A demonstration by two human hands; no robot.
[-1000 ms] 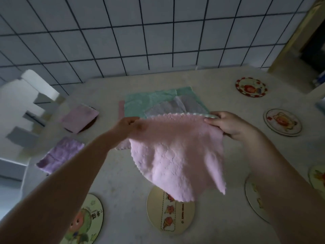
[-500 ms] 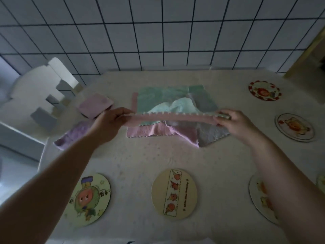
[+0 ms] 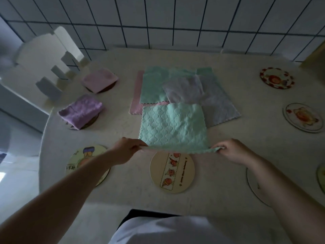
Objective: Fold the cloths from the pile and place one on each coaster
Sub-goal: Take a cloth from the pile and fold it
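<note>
A mint green cloth (image 3: 173, 127) lies spread flat on the table, its far edge lapping onto the pile (image 3: 182, 87) of green, grey and pink cloths. My left hand (image 3: 128, 150) pinches its near left corner and my right hand (image 3: 232, 152) pinches its near right corner, lifting that edge slightly above a bare coaster (image 3: 172, 173) with a picture strip. A folded pink cloth (image 3: 100, 80) and a folded purple cloth (image 3: 80, 111) each sit on a coaster at the left.
Bare coasters: a cartoon one (image 3: 84, 159) at near left, one (image 3: 253, 182) partly under my right forearm, two at the right (image 3: 277, 78) (image 3: 303, 117), another (image 3: 321, 175) at the frame edge. A white chair (image 3: 44, 67) stands left of the table; a tiled wall is behind.
Earlier both hands held a pink cloth up, then lowered it stretched over the pile. Now they pinch a green cloth's near corners, closer to me.
</note>
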